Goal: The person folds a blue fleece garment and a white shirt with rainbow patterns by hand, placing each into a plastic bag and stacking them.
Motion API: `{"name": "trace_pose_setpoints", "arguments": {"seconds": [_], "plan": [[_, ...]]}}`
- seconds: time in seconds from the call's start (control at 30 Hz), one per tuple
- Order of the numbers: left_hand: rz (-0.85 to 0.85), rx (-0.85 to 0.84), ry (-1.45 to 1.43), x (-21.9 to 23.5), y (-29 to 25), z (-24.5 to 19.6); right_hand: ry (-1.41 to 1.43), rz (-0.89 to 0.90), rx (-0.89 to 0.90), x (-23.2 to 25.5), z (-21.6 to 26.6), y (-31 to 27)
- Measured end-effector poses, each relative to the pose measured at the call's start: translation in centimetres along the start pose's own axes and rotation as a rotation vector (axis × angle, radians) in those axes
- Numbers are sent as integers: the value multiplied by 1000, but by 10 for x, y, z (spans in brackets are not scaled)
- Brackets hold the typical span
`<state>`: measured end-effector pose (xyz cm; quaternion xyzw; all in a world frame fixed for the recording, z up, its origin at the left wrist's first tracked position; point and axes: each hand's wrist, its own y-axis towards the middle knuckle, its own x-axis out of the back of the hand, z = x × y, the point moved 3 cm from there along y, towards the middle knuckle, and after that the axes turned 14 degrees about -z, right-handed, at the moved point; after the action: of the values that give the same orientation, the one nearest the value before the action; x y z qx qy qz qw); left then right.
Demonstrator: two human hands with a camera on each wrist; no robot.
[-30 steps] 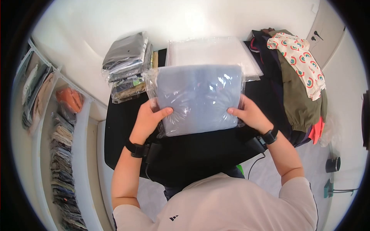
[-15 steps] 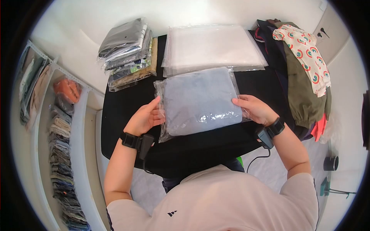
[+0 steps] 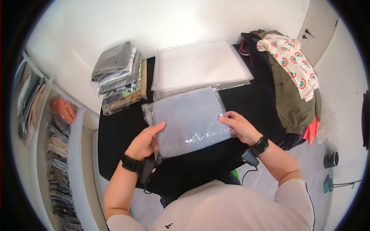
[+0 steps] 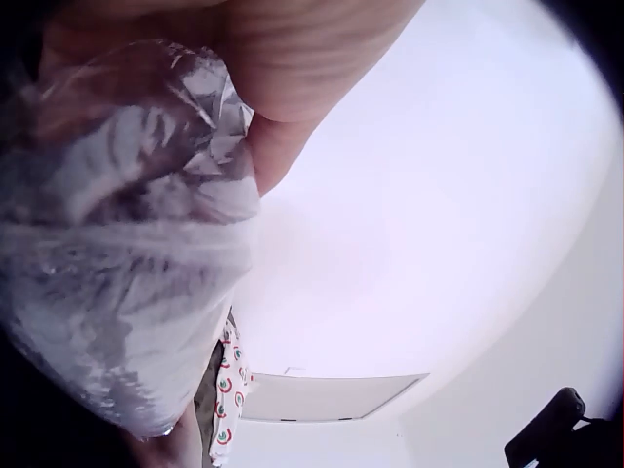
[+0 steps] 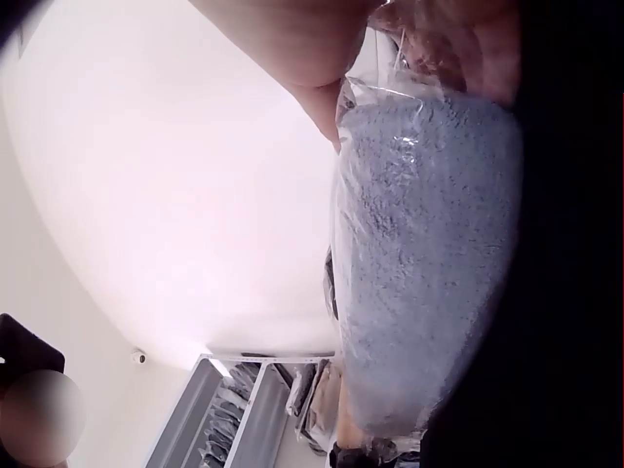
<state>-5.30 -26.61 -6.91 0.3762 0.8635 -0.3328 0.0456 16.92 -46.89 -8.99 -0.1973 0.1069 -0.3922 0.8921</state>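
Note:
A folded light-blue garment in a clear plastic bag (image 3: 189, 123) is held at a slight slant over the front of the black table (image 3: 119, 138). At its left edge, my left hand (image 3: 144, 141) grips the bag with the thumb on top and the fingers underneath. My right hand (image 3: 243, 127) pinches the opposite edge, thumb above. In the left wrist view, crinkled plastic (image 4: 219, 107) bunches by the left hand, whose fingers show through the film. The right wrist view shows the package's blue underside (image 5: 429, 244), with fingers behind the film at its end.
Behind the package lies a stack of clear flat bags (image 3: 200, 65). Bagged folded clothes (image 3: 115, 65) are piled at back left. Loose clothes, including a rainbow-print garment (image 3: 289, 57) and olive trousers (image 3: 287, 100), drape over the right side. Shelves with bagged clothes (image 3: 61, 173) stand left.
The package has gone from tilted up to lying flatter and slanted. Half a second ago the left fingers were loose at its edge; now the left thumb lies over the top. The right hand keeps its hold.

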Motion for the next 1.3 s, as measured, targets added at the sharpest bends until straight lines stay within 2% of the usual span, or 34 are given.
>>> {"name": "trace_pose_setpoints", "arguments": {"seconds": [0.1, 0.2, 0.27, 0.33, 0.4, 0.47, 0.53, 0.6, 0.67, 0.73, 0.8, 0.9, 0.97, 1.0, 1.03, 1.07, 1.13, 1.2, 1.3], "plan": [[-37, 21, -58, -1, -7, 5, 36, -6, 7, 0, 5, -4], [-76, -30, -84, -9, -23, 0, 68, 80, 0, 7, 5, -1], [-93, -72, -86, -11, -33, -2, 122, 224, 92, 10, 21, -15], [-76, -70, -227, -8, -42, -6, 332, 283, 110, 15, 23, -13], [-114, -123, -248, -10, -59, -20, 395, 306, 125, 27, 16, -4], [-126, -264, -308, -14, -73, -43, 405, 264, 105, 37, 10, 3], [-100, -404, -349, -15, -80, -70, 500, 212, -10, 42, -8, 12], [-174, -576, -324, -9, -81, -103, 578, 154, -7, 43, -21, 21], [-206, -651, -469, -4, -71, -139, 641, 185, -7, 52, -24, 25], [-178, -792, -443, 8, -53, -180, 707, 210, -9, 51, -21, 23], [-341, -855, -511, 36, -22, -221, 644, 174, 9, 46, -15, 18], [-421, -847, -578, 72, 30, -268, 645, 180, 11, 45, -14, 17], [-462, -864, -611, 92, 65, -279, 643, 170, 0, 47, -16, 19], [-578, -841, -634, 102, 82, -280, 647, 172, 9, 47, -17, 20], [-693, -814, -657, 105, 89, -281, 647, 175, 3, 48, -19, 20], [-684, -818, -658, 105, 96, -283, 646, 177, -1, 49, -19, 21], [-794, -741, -732, 101, 102, -277, 660, 189, 0, 48, -17, 19], [-819, -729, -700, 99, 106, -281, 637, 195, -16, 47, -17, 20], [-798, -798, -761, 95, 112, -282, 620, 203, -14, 47, -15, 20]]}}
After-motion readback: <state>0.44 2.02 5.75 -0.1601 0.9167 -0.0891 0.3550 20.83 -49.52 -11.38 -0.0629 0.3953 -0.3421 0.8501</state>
